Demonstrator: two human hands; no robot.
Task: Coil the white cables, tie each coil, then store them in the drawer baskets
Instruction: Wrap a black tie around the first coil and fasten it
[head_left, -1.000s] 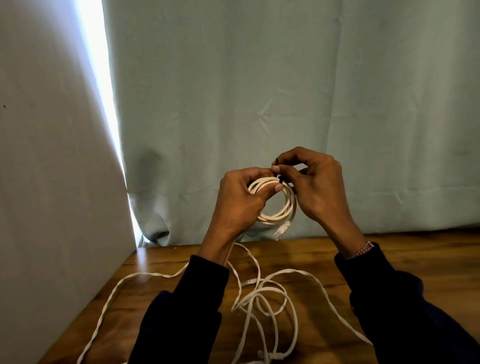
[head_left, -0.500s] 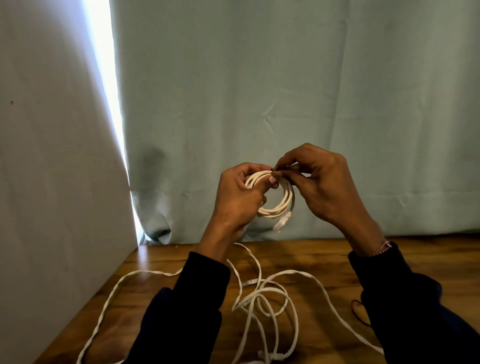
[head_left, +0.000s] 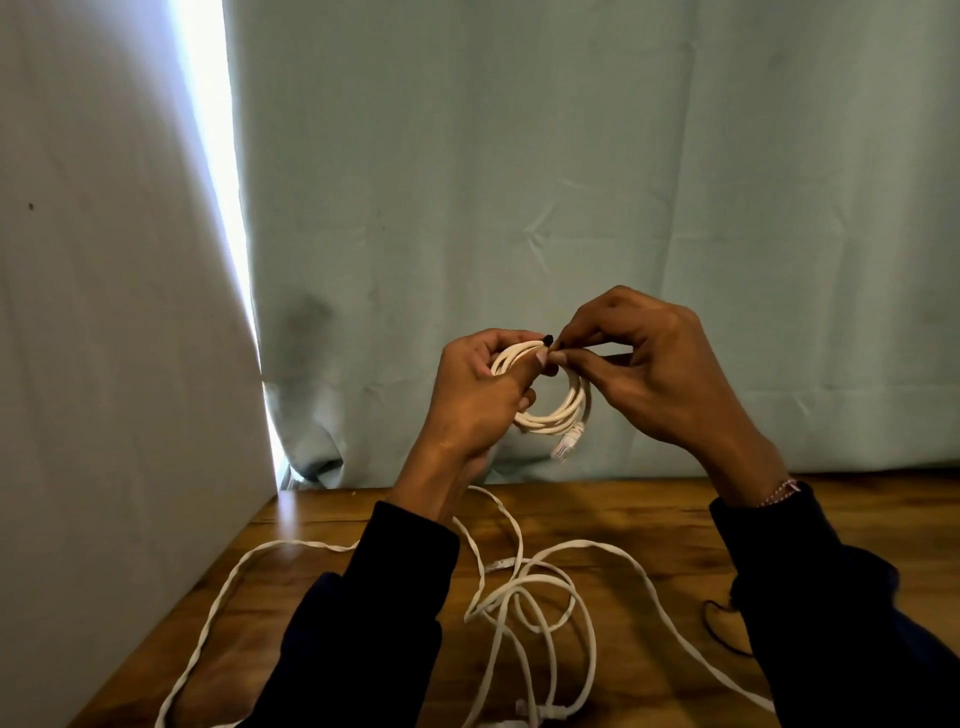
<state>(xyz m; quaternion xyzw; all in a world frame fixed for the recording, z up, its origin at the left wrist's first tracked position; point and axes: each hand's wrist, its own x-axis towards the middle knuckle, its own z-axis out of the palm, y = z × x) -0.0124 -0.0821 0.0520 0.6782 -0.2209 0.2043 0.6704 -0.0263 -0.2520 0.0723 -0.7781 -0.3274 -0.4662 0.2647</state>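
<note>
Single head-worn wide-angle view: faces forward and slightly down, close over both raised hands, wooden surface (head_left: 649, 512) below, pale curtain (head_left: 571, 182) filling the background.

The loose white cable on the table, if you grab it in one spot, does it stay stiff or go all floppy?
Probably floppy: the loose cable lies in soft, tangled loops on the table, so the rest would likely dangle and drag. It looks thin, so probably light. The coil only keeps its round shape while the left hand grips it.
</note>
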